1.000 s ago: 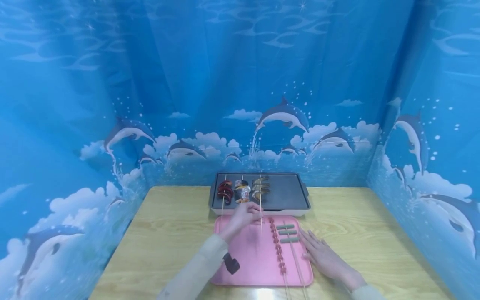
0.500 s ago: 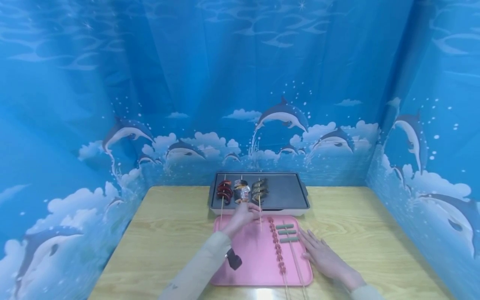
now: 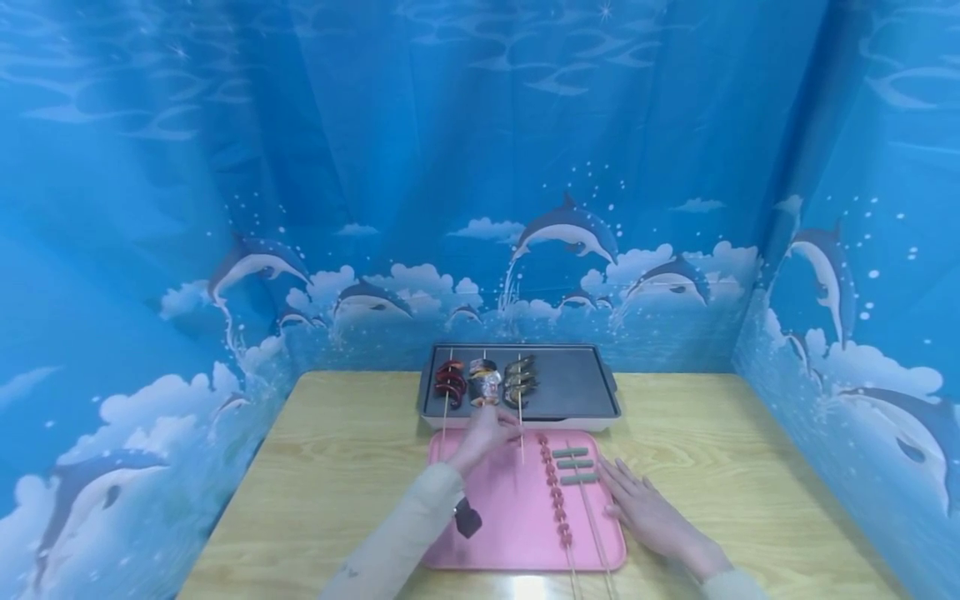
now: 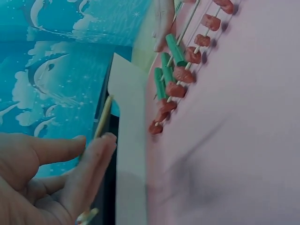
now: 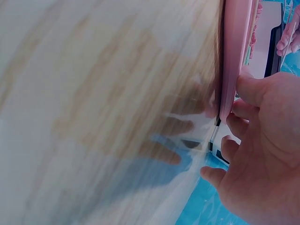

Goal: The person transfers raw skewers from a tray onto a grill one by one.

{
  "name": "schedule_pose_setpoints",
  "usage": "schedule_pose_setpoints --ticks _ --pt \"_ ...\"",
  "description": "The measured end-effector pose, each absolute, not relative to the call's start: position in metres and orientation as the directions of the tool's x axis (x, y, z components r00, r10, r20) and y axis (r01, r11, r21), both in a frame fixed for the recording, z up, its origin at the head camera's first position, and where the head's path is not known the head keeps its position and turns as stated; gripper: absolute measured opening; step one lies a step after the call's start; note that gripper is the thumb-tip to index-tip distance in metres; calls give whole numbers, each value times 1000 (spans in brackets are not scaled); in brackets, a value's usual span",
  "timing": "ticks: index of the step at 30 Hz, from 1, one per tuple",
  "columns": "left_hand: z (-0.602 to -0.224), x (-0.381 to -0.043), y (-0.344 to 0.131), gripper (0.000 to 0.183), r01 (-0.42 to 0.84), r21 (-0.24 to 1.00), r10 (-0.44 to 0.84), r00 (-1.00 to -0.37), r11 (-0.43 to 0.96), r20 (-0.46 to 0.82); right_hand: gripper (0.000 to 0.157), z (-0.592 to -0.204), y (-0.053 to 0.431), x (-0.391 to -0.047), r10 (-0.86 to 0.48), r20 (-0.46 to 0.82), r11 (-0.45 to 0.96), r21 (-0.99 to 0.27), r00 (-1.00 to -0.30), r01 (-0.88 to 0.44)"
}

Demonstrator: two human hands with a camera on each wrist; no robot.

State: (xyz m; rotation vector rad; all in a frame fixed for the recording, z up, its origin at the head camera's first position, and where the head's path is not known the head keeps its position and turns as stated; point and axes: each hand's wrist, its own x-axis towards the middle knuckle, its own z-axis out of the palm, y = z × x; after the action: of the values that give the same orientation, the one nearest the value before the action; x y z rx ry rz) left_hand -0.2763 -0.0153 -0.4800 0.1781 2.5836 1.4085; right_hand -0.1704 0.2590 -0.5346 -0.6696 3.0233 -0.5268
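My left hand (image 3: 486,435) pinches the bare stick of a skewer of grey-brown, curved, shrimp-like pieces (image 3: 519,382), which lies on the dark griddle (image 3: 570,383). In the left wrist view the stick (image 4: 104,117) passes between thumb and fingers. Beside that skewer on the griddle lie one with silver-and-black pieces (image 3: 483,385) and one with dark red curved pieces (image 3: 450,385). My right hand (image 3: 648,512) rests with fairly straight fingers at the right edge of the pink tray (image 3: 487,533), its thumb touching the rim in the right wrist view.
On the tray's right side lie a skewer of small red meat chunks (image 3: 557,500) and a skewer with three green sticks (image 3: 575,465); their handles overhang the front rim. The wooden table (image 3: 345,450) meets a blue dolphin-print curtain (image 3: 480,208) at the back.
The shrimp-like skewer has turned slightly and settled on the griddle, and its handle has shifted slightly. My left hand has moved a little left and down; my right hand stays put.
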Motion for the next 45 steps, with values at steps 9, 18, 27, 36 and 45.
schedule_pose_setpoints --ticks 9,18,27,36,45 --pt "-461 -266 -38 25 149 795 157 -985 588 69 54 -541 261 -172 -425 135 828 -342 -895 -445" --pt "-453 -249 -67 43 244 722 90 -965 647 245 55 -538 262 -171 -418 103 844 -323 -903 -428" --pt "-472 -235 -113 67 249 512 114 -953 822 281 55 -538 261 -171 -426 94 849 -302 -900 -434" --pt "-504 -213 -139 72 163 316 106 -976 935 191 55 -539 262 -173 -412 66 855 -318 -909 -411" --pt "-538 -196 -149 73 278 234 253 -958 932 132 55 -540 262 -173 -411 68 853 -322 -909 -410"
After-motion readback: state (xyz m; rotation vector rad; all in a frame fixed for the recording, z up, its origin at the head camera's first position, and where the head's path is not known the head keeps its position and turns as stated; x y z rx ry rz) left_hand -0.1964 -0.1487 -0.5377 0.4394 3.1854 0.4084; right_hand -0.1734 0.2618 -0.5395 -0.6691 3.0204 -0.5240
